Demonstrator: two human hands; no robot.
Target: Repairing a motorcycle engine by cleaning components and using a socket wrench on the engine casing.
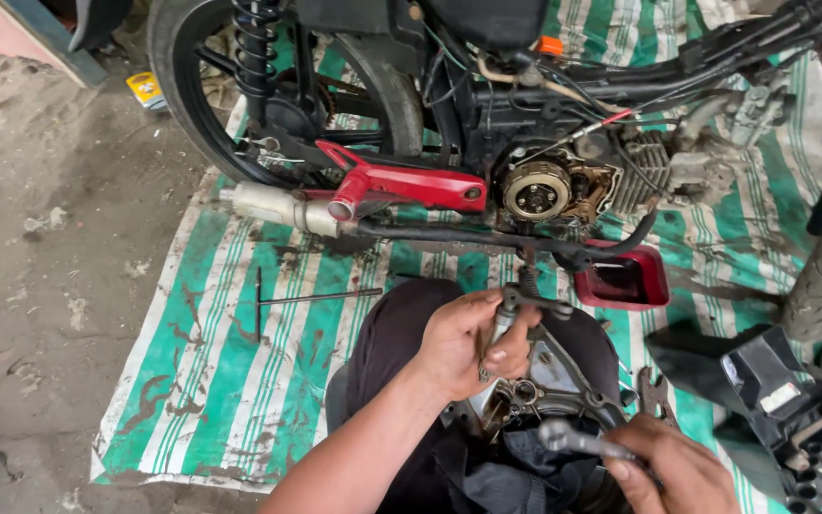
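Metal engine cover (544, 376) in left hand (463, 343)

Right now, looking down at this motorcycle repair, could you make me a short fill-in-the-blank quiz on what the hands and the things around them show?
1. The left hand grips the grey engine cover resting on the person's ____.
2. The right hand holds a metal ____.
3. The drain pan under the engine is coloured ____.
4. The T-handle wrench lies on a green and white striped ____.

Missing words: lap; wrench; red; tarp
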